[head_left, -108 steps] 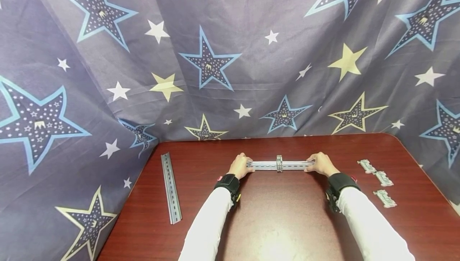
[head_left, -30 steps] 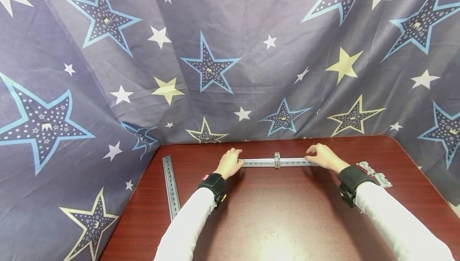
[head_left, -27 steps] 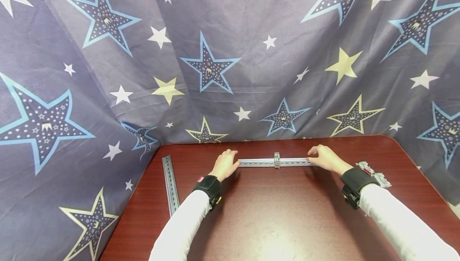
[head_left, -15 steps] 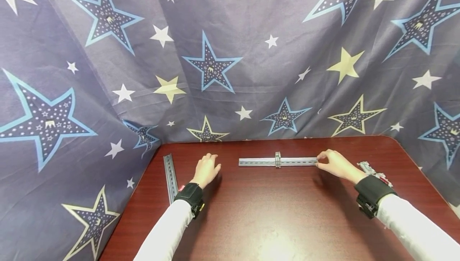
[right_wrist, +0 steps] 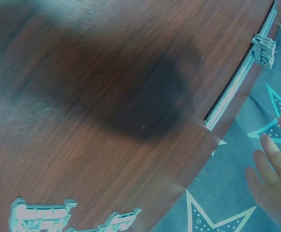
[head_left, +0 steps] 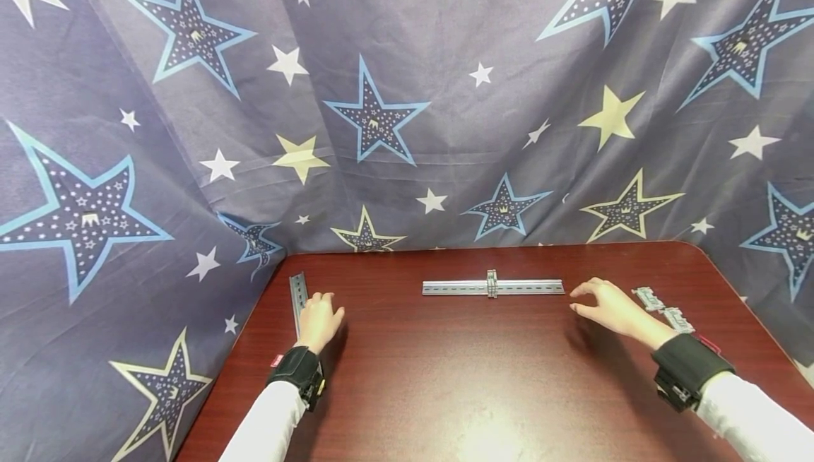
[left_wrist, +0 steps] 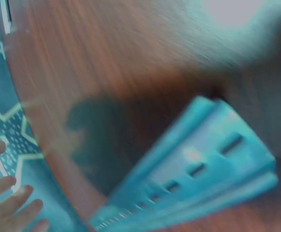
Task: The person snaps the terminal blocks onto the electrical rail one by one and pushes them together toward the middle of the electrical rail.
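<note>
A slotted metal DIN rail [head_left: 458,288] lies across the back of the table, with terminal blocks [head_left: 492,283] clipped near its middle. My right hand [head_left: 607,306] is held off the rail's right end, fingers loosely bent with nothing between them. In the right wrist view that rail [right_wrist: 227,99] carries the blocks [right_wrist: 263,50]. Over at the left, my left hand [head_left: 319,321] hovers over a second DIN rail [head_left: 297,289], overlapping its middle. The left wrist view shows this rail [left_wrist: 188,169] blurred, with the left hand's spread fingers [left_wrist: 14,203] apart from it.
Loose terminal blocks [head_left: 649,298] lie right of my right hand, one of them partly behind the wrist strap. Two show in the right wrist view, one block [right_wrist: 41,216] nearer the left. A star-patterned cloth [head_left: 381,186] hangs behind the wooden table [head_left: 445,377].
Both hands have let go of the middle rail, which stays on the table. My left hand has moved left to the second rail; my right hand has drawn back rightward.
</note>
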Demonstrator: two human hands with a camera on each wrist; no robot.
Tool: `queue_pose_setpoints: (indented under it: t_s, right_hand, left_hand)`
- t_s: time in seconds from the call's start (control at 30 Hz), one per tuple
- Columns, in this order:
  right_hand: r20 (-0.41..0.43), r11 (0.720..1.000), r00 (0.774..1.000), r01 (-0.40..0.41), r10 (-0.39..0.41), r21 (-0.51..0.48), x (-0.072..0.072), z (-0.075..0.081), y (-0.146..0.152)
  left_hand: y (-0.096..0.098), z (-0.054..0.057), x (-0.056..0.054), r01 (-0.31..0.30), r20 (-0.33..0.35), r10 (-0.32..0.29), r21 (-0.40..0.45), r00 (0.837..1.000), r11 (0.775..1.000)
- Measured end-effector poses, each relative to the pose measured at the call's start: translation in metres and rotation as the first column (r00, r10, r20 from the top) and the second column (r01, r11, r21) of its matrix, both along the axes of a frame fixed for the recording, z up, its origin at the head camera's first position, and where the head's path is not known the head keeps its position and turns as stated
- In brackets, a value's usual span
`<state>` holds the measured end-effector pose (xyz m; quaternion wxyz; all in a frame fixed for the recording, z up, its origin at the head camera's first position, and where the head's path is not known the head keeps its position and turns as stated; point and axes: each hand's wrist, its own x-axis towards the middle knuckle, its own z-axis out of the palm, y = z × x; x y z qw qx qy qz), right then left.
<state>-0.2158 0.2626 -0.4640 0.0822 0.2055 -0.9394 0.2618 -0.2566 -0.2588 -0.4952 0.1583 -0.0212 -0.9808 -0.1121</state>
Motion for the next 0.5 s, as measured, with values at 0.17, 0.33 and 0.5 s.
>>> queue_pose_setpoints:
  t_s: [0.17, 0.33, 0.5]
  right_hand:
    - [0.011, 1.0, 1.0, 0.01, -0.01, 0.003, 0.008, -0.004, 0.002]
    - [0.004, 0.999, 1.0, 0.012, -0.012, 0.034, 0.016, -0.009, 0.003]
    - [-0.014, 1.0, 1.0, 0.012, -0.012, 0.023, 0.022, -0.014, 0.003]
  left_hand:
    - [-0.017, -0.003, 0.012, -0.086, 0.056, 0.088, -0.043, 0.994, 0.995]
    - [-0.027, -0.009, 0.024, -0.153, 0.114, 0.16, -0.068, 0.98, 0.986]
    - [-0.032, -0.014, 0.032, -0.247, 0.185, 0.245, -0.011, 0.952, 0.969]
